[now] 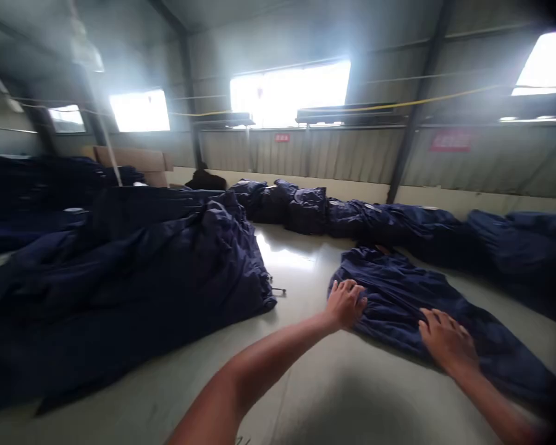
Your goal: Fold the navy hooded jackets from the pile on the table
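Observation:
A dark navy piece of fabric [398, 290], perhaps a garment or cover, lies spread with wrinkles on the pale floor at the right. My left hand [346, 304] is over its near left edge, fingers apart and slightly bent. Farther right, my right hand [448, 343] is above the near side of the same fabric, its fingers stretched out. Neither hand appears to grip anything. Whether the palms touch the cloth is hard to make out, as the picture is a little blurred.
A large heap of navy fabric [167, 278] fills the left side. Stuffed navy bundles [306, 207] line the far wall and continue right. A dark figure, probably a person [206, 179], is behind the heap. Pale floor [301, 383] runs between the heap and the spread fabric.

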Tool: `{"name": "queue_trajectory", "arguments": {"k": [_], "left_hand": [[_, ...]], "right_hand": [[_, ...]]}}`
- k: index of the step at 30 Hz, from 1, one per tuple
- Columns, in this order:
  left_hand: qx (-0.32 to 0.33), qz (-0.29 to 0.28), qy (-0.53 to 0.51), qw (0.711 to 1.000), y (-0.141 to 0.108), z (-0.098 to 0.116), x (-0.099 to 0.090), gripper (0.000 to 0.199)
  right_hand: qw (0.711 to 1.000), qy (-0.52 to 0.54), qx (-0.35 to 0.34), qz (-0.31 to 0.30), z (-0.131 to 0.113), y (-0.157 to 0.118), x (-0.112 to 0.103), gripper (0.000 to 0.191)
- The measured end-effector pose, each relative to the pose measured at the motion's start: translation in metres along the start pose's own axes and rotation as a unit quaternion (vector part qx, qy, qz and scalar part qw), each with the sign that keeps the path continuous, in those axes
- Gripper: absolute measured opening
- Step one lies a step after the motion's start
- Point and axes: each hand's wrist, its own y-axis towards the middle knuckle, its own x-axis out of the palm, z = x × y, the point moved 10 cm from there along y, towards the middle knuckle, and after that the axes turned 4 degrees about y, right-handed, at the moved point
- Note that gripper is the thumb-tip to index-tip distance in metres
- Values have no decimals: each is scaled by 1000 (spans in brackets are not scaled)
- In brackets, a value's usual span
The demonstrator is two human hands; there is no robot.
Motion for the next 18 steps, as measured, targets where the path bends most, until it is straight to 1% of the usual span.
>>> {"name": "queue_trajectory", "arguments": {"k": [1, 2, 4, 5, 6, 7, 9, 11, 12, 13, 14, 15, 16, 18], "left_hand": [[21, 10, -2, 1000, -16, -5, -12, 38], [29, 11, 2, 1000, -35, -15, -24, 37], [15, 5, 21, 1000, -77, -46, -56, 37], [-1, 6, 35, 999, -98, -64, -78, 38], [-18, 14, 52, 998, -119, -84, -104, 39], [-37, 27, 74, 996, -138, -104, -136, 40], [-83, 61, 139, 985, -178, -144, -208, 44], [-149, 89, 225, 959, -222, -184, -283, 52], [-189, 94, 268, 940, -246, -204, -317, 57], [-227, 88, 306, 920, -270, -223, -345, 62], [-259, 73, 335, 903, -295, -240, -367, 67], [-280, 52, 351, 892, -317, -255, -382, 71], [-290, 28, 358, 887, -338, -266, -390, 70], [-296, -7, 359, 885, -369, -281, -394, 58]], "right_hand": [[999, 14, -29, -5, -27, -4, 2, 57], [998, 24, -57, -17, -58, -9, 4, 56], [993, 38, -106, -40, -129, -22, 5, 55], [989, 50, -132, -48, -169, -28, 4, 54], [984, 67, -159, -54, -210, -34, 2, 53], [977, 89, -186, -57, -252, -40, -2, 52], [957, 143, -244, -65, -337, -53, -12, 51], [928, 200, -304, -81, -421, -70, -27, 54], [913, 223, -329, -90, -460, -78, -35, 58], [897, 241, -357, -101, -498, -88, -43, 62], [882, 252, -381, -114, -533, -97, -50, 68], [872, 262, -395, -123, -564, -104, -57, 72], [863, 271, -404, -134, -591, -110, -61, 76], [857, 288, -399, -154, -632, -116, -64, 78]]}}
